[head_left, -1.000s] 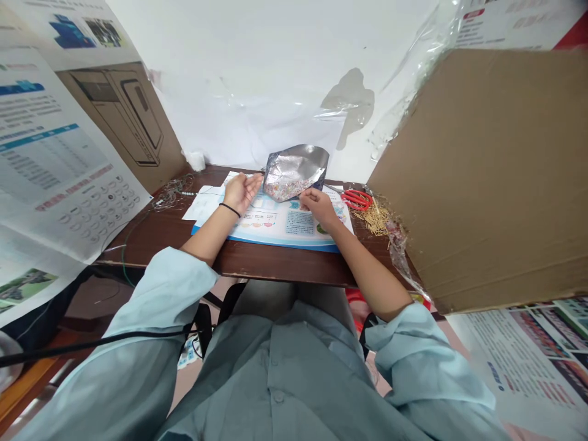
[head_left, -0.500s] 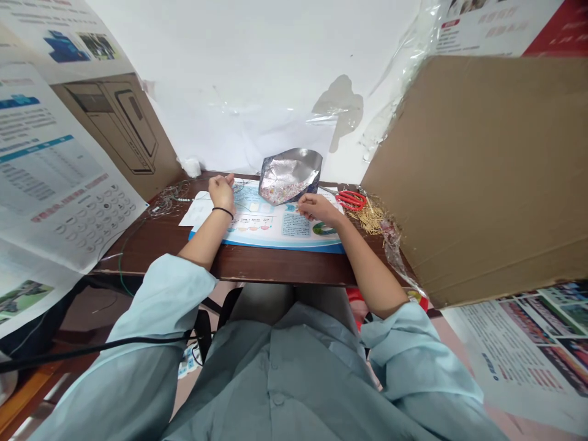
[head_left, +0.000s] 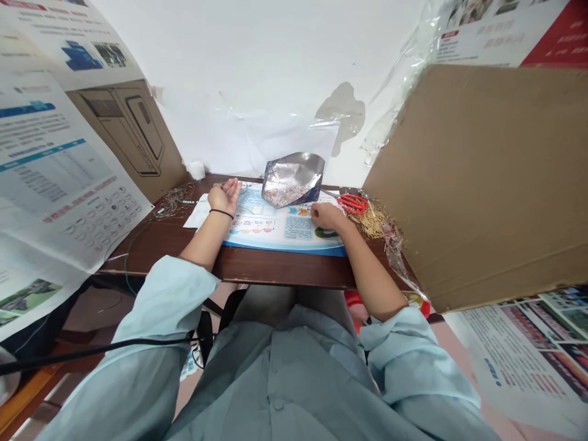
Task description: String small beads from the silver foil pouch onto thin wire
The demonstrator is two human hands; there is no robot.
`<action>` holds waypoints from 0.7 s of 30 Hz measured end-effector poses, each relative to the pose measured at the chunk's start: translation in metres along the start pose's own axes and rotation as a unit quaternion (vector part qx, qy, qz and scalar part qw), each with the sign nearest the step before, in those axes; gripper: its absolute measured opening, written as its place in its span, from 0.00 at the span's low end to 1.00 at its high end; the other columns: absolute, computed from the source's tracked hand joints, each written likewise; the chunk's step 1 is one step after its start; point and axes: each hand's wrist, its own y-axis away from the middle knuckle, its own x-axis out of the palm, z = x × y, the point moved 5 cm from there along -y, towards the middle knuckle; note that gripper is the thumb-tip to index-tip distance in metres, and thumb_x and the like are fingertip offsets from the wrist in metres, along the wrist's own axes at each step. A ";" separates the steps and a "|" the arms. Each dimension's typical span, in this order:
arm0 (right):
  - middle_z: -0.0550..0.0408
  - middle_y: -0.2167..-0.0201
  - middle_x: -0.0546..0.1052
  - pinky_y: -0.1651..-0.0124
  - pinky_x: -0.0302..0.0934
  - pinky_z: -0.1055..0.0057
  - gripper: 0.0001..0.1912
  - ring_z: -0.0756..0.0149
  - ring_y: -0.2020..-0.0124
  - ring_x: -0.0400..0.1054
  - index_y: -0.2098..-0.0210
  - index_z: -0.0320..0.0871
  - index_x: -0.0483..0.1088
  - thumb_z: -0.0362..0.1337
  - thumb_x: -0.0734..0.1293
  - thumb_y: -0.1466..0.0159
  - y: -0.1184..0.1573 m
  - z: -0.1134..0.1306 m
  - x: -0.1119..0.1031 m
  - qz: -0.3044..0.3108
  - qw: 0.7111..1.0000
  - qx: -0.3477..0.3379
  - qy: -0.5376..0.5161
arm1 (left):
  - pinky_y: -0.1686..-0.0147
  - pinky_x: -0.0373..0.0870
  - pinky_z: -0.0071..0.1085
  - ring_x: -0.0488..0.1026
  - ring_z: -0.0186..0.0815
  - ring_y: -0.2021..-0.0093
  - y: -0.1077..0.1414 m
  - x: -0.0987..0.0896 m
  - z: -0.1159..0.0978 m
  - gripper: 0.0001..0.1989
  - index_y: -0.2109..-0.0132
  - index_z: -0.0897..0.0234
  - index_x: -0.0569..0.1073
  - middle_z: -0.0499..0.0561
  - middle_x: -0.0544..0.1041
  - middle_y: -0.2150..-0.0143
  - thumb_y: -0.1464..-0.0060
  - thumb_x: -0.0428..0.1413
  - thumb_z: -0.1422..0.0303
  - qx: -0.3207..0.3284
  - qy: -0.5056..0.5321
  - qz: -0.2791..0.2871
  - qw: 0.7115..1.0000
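Observation:
Palm up over the left part of a printed sheet, my left hand has its fingers curled together on a thin thread. The thread is faint against the print. My right hand is closed in a pinch above the sheet's right side; whatever sits between its fingertips is hidden or too small to see. Between and beyond the hands stands an open silver-lined pouch, tilted toward me, with small pinkish and clear beads inside.
Red-handled scissors lie right of the pouch on a heap of thin golden sticks. Tangled clear line is at the left. Cardboard panels flank the brown table; a white wall closes the back.
My right hand has shifted slightly right, away from the pouch's front, and its fingers have curled in more. My left hand has turned its palm further up. The view has moved slightly.

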 end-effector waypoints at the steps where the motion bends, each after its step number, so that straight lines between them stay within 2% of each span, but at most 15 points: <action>1: 0.48 0.59 0.79 0.67 0.53 0.70 0.09 0.60 0.61 0.70 0.61 0.43 0.73 0.32 0.62 0.38 0.001 -0.002 -0.001 0.000 1.000 0.013 0.014 | 0.54 0.77 0.30 0.79 0.33 0.60 0.002 0.002 0.001 0.10 0.65 0.61 0.63 0.50 0.75 0.71 0.35 0.42 0.74 -0.018 0.011 0.003 1.000; 3: 0.45 0.56 0.79 0.65 0.54 0.70 0.11 0.58 0.58 0.70 0.58 0.43 0.74 0.32 0.60 0.36 0.003 -0.006 -0.004 -0.007 0.999 0.031 0.035 | 0.59 0.77 0.24 0.78 0.30 0.69 0.007 0.009 0.005 0.13 0.69 0.62 0.62 0.47 0.71 0.77 0.35 0.42 0.75 -0.050 0.005 0.031 0.998; 5: 0.44 0.55 0.79 0.64 0.55 0.69 0.12 0.58 0.57 0.70 0.59 0.42 0.74 0.31 0.59 0.35 0.005 -0.010 -0.007 -0.016 0.998 0.038 0.041 | 0.64 0.77 0.21 0.75 0.27 0.75 0.015 0.018 0.012 0.14 0.71 0.62 0.62 0.46 0.68 0.81 0.35 0.44 0.76 -0.087 -0.037 0.098 0.991; 7: 0.44 0.58 0.79 0.63 0.56 0.69 0.11 0.58 0.58 0.70 0.63 0.41 0.75 0.29 0.60 0.37 0.005 -0.012 -0.011 -0.034 0.999 0.027 0.022 | 0.65 0.77 0.22 0.73 0.27 0.78 0.027 0.025 0.023 0.14 0.71 0.63 0.64 0.45 0.67 0.82 0.36 0.45 0.77 -0.125 -0.108 0.180 0.970; 10: 0.48 0.64 0.79 0.62 0.57 0.69 0.10 0.61 0.61 0.69 0.68 0.41 0.75 0.30 0.61 0.37 0.003 -0.006 -0.019 -0.112 0.990 -0.018 -0.085 | 0.60 0.80 0.34 0.77 0.32 0.75 0.049 0.031 0.043 0.11 0.70 0.65 0.67 0.47 0.71 0.80 0.37 0.50 0.74 -0.155 -0.211 0.314 0.913; 13: 0.52 0.65 0.79 0.60 0.60 0.69 0.10 0.65 0.65 0.69 0.64 0.43 0.74 0.35 0.61 0.35 0.002 0.008 -0.021 -0.177 0.944 -0.068 -0.269 | 0.50 0.77 0.46 0.81 0.39 0.64 0.066 0.029 0.062 0.09 0.69 0.65 0.71 0.55 0.79 0.71 0.40 0.57 0.69 -0.173 -0.273 0.411 0.852; 16: 0.54 0.61 0.79 0.57 0.63 0.68 0.12 0.66 0.62 0.71 0.57 0.45 0.73 0.42 0.63 0.34 0.001 0.031 -0.009 -0.129 0.899 -0.122 -0.401 | 0.45 0.73 0.48 0.81 0.41 0.60 0.069 0.025 0.073 0.10 0.70 0.66 0.72 0.59 0.82 0.64 0.44 0.62 0.67 -0.166 -0.308 0.441 0.826; 19: 0.56 0.66 0.79 0.56 0.63 0.69 0.14 0.66 0.63 0.71 0.56 0.45 0.73 0.44 0.69 0.39 0.001 0.048 0.005 -0.092 0.898 -0.142 -0.406 | 0.44 0.71 0.45 0.81 0.37 0.62 0.065 0.023 0.080 0.09 0.70 0.67 0.74 0.57 0.81 0.66 0.49 0.66 0.68 -0.157 -0.322 0.443 0.822; 21: 0.56 0.66 0.79 0.57 0.62 0.70 0.12 0.66 0.64 0.71 0.58 0.45 0.74 0.43 0.69 0.40 0.001 0.052 0.011 -0.097 0.898 -0.145 -0.404 | 0.45 0.72 0.42 0.80 0.35 0.64 0.063 0.022 0.082 0.09 0.71 0.67 0.75 0.54 0.80 0.69 0.51 0.68 0.69 -0.147 -0.328 0.440 0.823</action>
